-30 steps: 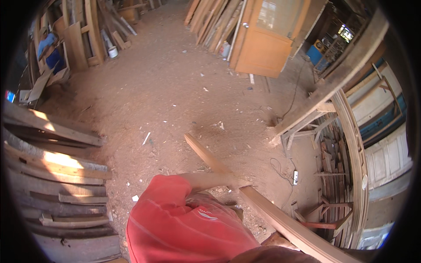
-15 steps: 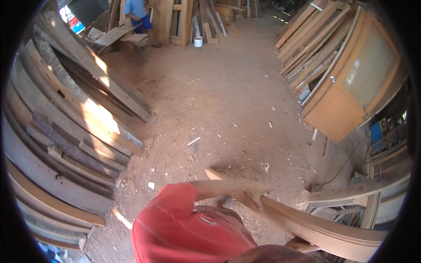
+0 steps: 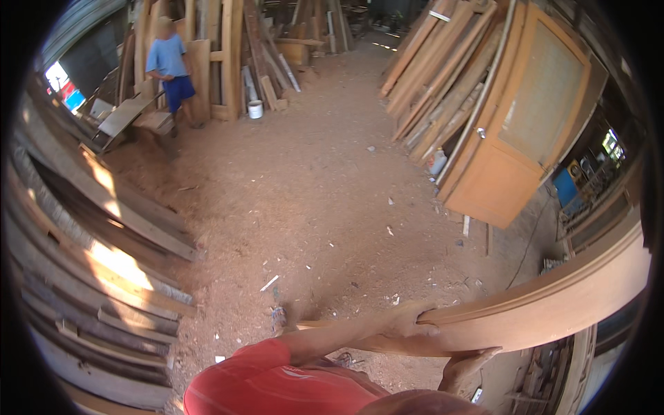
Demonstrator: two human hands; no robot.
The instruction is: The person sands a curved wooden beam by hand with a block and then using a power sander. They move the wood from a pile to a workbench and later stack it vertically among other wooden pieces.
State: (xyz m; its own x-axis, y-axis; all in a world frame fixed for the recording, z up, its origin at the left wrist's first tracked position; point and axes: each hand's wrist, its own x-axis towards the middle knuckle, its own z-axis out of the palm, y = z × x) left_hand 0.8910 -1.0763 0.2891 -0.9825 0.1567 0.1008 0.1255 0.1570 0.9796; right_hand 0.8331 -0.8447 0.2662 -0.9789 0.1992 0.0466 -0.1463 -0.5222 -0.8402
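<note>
A long reddish-brown wooden plank (image 3: 526,321) with a grooved, moulded edge runs across my front, from my body out to the right rim. Its far right end sits higher than the end by my red sleeve. My left hand (image 3: 418,320) is closed over the plank near its middle, fingers on the upper edge. Below the plank my right hand (image 3: 470,365) grips its lower edge from underneath, with part of the fingers hidden behind the wood. Both hands hold the same plank, and it hangs above the floor.
Stacked boards (image 3: 104,277) lean along the left. At the right, a wooden door (image 3: 512,138) with a glass panel leans beside several planks (image 3: 443,76). A person in blue (image 3: 169,69) stands far left near a white bucket (image 3: 255,109). Wood scraps litter the dirt floor (image 3: 297,194).
The plank's right end has swung upward, and both hands have moved with it. My view has tilted up and turned right, so more of the person in blue shows.
</note>
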